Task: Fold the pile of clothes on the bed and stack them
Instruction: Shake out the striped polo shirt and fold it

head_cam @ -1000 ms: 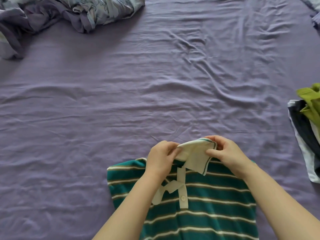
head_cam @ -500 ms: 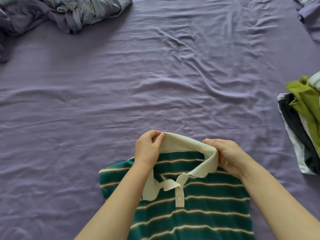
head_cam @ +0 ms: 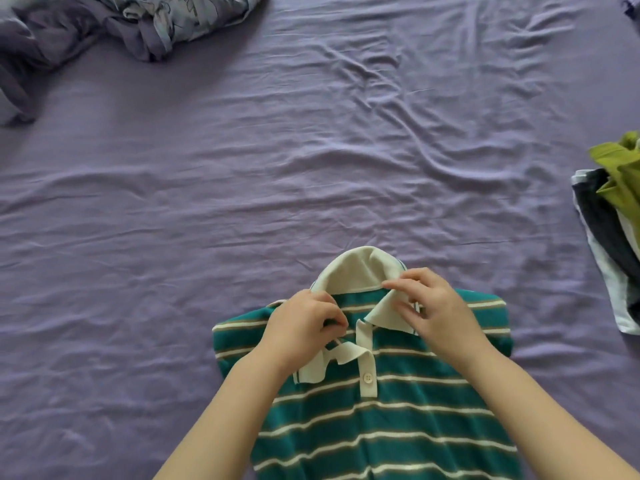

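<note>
Two bare hands work at the cream collar (head_cam: 360,271) of a green striped polo shirt (head_cam: 391,410), which lies face up on the purple bed sheet (head_cam: 242,202) toward six o'clock, its sides tucked under so the body forms a narrow panel. The left hand (head_cam: 304,327) has its fingers curled in at the left collar flap, pinching fabric beside the open button placket (head_cam: 366,362); the loose flap point hangs just below that hand. The right hand (head_cam: 436,313) rests on the right collar flap, thumb and forefinger nipping its upper fold while the other fingers spread lightly over the cloth. The back of the collar stands up in a rounded arch toward twelve o'clock. One white button shows on the placket, undone. At three o'clock, well apart from the shirt, sits a stack of clothes (head_cam: 609,244) with an olive green garment (head_cam: 620,178) on top of dark and white pieces. Up at eleven o'clock a rumpled grey-purple quilt (head_cam: 131,22) is bunched against the far edge of the bed.
</note>
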Motion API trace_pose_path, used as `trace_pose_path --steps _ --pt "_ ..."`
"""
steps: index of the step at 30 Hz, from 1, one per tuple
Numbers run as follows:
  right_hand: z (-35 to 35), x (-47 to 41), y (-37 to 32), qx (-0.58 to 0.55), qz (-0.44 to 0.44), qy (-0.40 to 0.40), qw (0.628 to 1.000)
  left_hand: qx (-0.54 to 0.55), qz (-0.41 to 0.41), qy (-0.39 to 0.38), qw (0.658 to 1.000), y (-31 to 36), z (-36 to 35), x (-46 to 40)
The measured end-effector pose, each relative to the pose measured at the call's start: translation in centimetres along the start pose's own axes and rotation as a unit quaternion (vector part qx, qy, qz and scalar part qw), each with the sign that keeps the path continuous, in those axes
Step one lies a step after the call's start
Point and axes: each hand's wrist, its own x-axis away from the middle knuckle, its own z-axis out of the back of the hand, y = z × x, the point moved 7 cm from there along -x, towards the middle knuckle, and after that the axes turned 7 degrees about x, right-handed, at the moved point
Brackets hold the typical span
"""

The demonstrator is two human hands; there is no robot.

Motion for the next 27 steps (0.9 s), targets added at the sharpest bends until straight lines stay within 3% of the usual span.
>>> trace_pose_path --steps 4,7,10,13,17,21,27 --pt "-3.5 -0.3 -1.4 0.051 0.045 -0.151 0.986 0.009 0.054 -0.118 0.991 -0.9 -0.8 0.9" --pt "-4.3 -0.7 -0.8 0.013 -0.001 -0.161 0.987 0.034 0.064 -0.132 0.989 -1.3 -0.4 1.2" --pt "-3.5 -0.8 0.7 -0.141 -0.116 -0.108 0.977 0.170 0.080 -0.030 0.982 -1.7 1.8 0.4" --pt "-3.5 -0.2 0.7 -0.231 -0.159 -0.103 0.954 0.338 0.118 0.063 0.932 -2.1 2.9 -0.4" --pt "-3.9 0.7 -1.0 -0.157 -0.129 -0.083 0.976 0.222 0.084 0.095 0.967 -1.6 1.6 -0.6" --pt "-6.8 1.2 -2.5 -0.063 -0.131 -0.135 0.980 0.195 0.109 0.157 0.962 -2.0 0.5 0.8" --pt "-5.7 1.8 -2.6 -0.055 -0.134 -0.031 0.989 0.105 0.084 0.107 0.985 0.4 -2.8 2.2"
